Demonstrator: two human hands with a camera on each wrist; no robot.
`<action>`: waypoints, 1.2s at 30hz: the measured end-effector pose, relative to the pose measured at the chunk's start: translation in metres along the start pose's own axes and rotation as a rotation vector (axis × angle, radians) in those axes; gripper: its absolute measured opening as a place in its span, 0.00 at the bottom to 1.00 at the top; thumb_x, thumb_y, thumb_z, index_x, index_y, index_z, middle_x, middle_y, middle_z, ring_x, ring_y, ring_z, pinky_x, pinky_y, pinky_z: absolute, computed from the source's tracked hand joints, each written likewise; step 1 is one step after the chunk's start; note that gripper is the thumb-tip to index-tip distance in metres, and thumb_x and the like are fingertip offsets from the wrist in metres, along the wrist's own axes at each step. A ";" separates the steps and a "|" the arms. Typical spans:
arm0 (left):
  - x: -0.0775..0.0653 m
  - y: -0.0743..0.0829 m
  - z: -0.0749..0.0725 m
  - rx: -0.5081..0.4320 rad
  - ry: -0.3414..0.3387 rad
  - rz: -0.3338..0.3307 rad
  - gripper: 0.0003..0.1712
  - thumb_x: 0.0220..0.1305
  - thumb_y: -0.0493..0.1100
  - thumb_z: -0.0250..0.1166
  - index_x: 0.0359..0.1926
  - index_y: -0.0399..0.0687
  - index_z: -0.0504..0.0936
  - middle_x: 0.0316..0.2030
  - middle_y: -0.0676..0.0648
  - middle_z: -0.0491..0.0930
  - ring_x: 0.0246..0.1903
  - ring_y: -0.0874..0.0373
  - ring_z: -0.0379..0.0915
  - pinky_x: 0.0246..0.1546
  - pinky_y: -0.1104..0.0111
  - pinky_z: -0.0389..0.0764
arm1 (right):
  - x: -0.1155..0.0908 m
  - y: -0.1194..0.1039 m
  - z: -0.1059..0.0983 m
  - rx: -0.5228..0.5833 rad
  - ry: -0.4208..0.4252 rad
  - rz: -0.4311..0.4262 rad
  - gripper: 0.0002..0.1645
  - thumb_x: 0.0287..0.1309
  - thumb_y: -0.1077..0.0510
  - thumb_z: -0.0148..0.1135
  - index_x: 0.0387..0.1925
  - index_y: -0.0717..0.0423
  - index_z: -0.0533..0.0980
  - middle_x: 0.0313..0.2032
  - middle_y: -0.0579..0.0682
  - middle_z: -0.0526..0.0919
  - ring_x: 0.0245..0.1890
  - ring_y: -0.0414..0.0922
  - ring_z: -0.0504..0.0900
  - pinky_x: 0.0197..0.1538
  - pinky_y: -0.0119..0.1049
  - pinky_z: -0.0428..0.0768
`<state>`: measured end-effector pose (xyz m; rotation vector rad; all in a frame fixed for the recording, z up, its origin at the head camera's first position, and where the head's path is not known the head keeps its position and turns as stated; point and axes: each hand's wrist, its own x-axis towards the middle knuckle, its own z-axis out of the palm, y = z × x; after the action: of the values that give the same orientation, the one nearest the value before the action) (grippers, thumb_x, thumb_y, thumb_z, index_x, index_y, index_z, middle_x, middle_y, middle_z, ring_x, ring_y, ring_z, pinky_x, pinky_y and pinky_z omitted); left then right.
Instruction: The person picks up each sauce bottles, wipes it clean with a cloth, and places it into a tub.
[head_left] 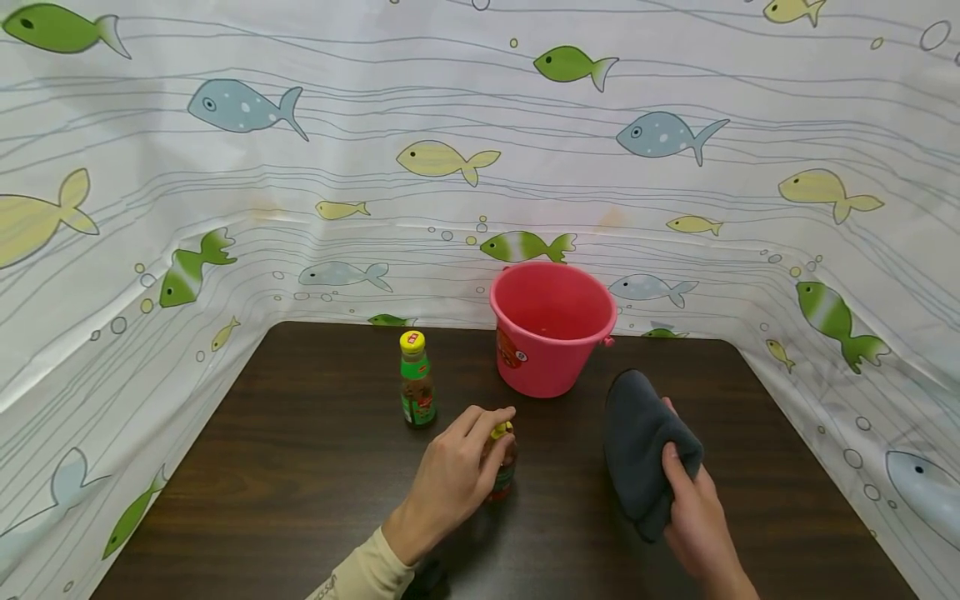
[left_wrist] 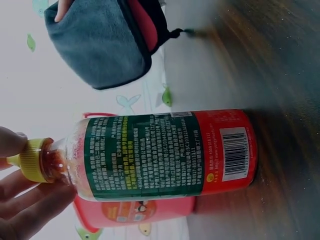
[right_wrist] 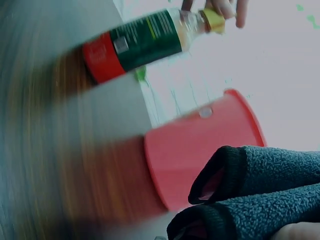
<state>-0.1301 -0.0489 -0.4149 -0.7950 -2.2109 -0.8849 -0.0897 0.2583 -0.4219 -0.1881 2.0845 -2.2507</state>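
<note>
The surface is a dark brown wood-grain counter [head_left: 300,475], inspected from the near edge outward. Of the two hands, the left hand [head_left: 453,462], in a pale yellow sleeve [head_left: 367,571], grips a bottle with a green and red label [left_wrist: 145,157] by its yellow ribbed cap [left_wrist: 32,160] and neck. This bottle appears to stand upright on the counter near the front; a barcode shows on its label, and reddish residue shows inside the neck. To its right and well apart, the right hand [head_left: 697,500] pinches a folded dark grey plush cloth [head_left: 637,450] between thumb and fingers; the cloth has black edging and a reddish underside, and hangs in front of the bucket. Farther back and to the left, a second clear bottle with a yellow cap and green label [head_left: 417,387] stands upright, touched by neither hand. At the far side stands a pink plastic bucket with a sticker [head_left: 540,371], likewise unhandled. Behind everything hangs a white sheet printed with fish [head_left: 337,158]. Progress, as judged: bottle and cloth are both taken up, which reads as preparation complete; contact between them is outstanding, and the second bottle awaits any attention. Whether either bottle is already finished cannot be established.
</note>
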 end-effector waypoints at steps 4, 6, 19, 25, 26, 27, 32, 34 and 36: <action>0.001 0.000 -0.001 0.006 0.007 0.016 0.22 0.60 0.38 0.79 0.55 0.43 0.87 0.38 0.49 0.85 0.32 0.64 0.80 0.35 0.74 0.86 | 0.006 -0.003 0.020 -0.026 -0.011 0.032 0.37 0.86 0.41 0.34 0.85 0.28 0.35 0.87 0.38 0.30 0.87 0.42 0.34 0.67 0.15 0.67; 0.002 0.000 -0.002 0.010 0.006 0.025 0.21 0.60 0.37 0.79 0.55 0.42 0.87 0.37 0.49 0.85 0.31 0.64 0.80 0.34 0.75 0.85 | 0.009 -0.003 0.030 -0.043 -0.014 0.043 0.37 0.86 0.40 0.36 0.86 0.28 0.37 0.87 0.37 0.33 0.87 0.46 0.33 0.66 0.14 0.66; 0.005 0.001 -0.005 -0.030 -0.014 0.013 0.17 0.66 0.29 0.71 0.54 0.42 0.87 0.38 0.47 0.87 0.34 0.61 0.83 0.38 0.71 0.88 | 0.025 0.011 0.098 -0.128 -0.169 0.055 0.34 0.86 0.46 0.40 0.86 0.34 0.49 0.85 0.39 0.51 0.80 0.32 0.56 0.77 0.35 0.65; 0.005 0.001 -0.006 -0.099 -0.014 -0.017 0.15 0.70 0.29 0.67 0.55 0.42 0.87 0.38 0.47 0.87 0.28 0.65 0.75 0.31 0.78 0.79 | 0.032 0.013 0.114 -0.144 -0.200 0.013 0.34 0.86 0.48 0.42 0.85 0.36 0.50 0.85 0.41 0.51 0.84 0.51 0.50 0.80 0.64 0.56; 0.005 0.001 -0.006 -0.111 -0.015 -0.018 0.15 0.70 0.30 0.67 0.55 0.41 0.87 0.37 0.47 0.86 0.28 0.66 0.72 0.30 0.79 0.77 | 0.032 0.012 0.115 -0.144 -0.205 0.007 0.34 0.86 0.48 0.42 0.85 0.36 0.50 0.85 0.41 0.50 0.84 0.51 0.49 0.81 0.64 0.55; 0.005 0.001 -0.006 -0.121 -0.016 -0.018 0.15 0.71 0.31 0.67 0.55 0.41 0.87 0.37 0.47 0.86 0.27 0.66 0.71 0.29 0.80 0.75 | 0.033 0.012 0.117 -0.146 -0.209 0.004 0.34 0.86 0.49 0.42 0.85 0.35 0.50 0.85 0.41 0.50 0.85 0.51 0.49 0.81 0.64 0.55; 0.005 0.002 -0.006 -0.145 -0.015 -0.016 0.14 0.70 0.31 0.68 0.55 0.39 0.87 0.38 0.46 0.86 0.27 0.66 0.72 0.30 0.81 0.76 | 0.034 0.013 0.124 -0.155 -0.203 -0.011 0.35 0.85 0.50 0.45 0.84 0.27 0.50 0.86 0.45 0.48 0.85 0.53 0.49 0.81 0.69 0.55; 0.005 0.002 -0.006 -0.148 -0.010 -0.019 0.15 0.69 0.31 0.69 0.55 0.39 0.87 0.39 0.45 0.86 0.28 0.66 0.73 0.30 0.81 0.77 | 0.035 0.013 0.127 -0.159 -0.207 -0.018 0.36 0.84 0.50 0.46 0.83 0.23 0.49 0.86 0.45 0.47 0.85 0.53 0.50 0.81 0.67 0.57; 0.004 0.002 -0.007 -0.156 -0.004 -0.023 0.15 0.69 0.30 0.69 0.55 0.38 0.87 0.40 0.46 0.86 0.28 0.66 0.73 0.30 0.81 0.76 | 0.036 0.012 0.130 -0.176 -0.210 -0.025 0.37 0.84 0.50 0.47 0.83 0.22 0.48 0.86 0.44 0.47 0.85 0.51 0.52 0.82 0.58 0.61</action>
<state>-0.1296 -0.0516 -0.4074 -0.8459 -2.1783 -1.0784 -0.1084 0.1240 -0.4229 -0.4421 2.1737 -1.9610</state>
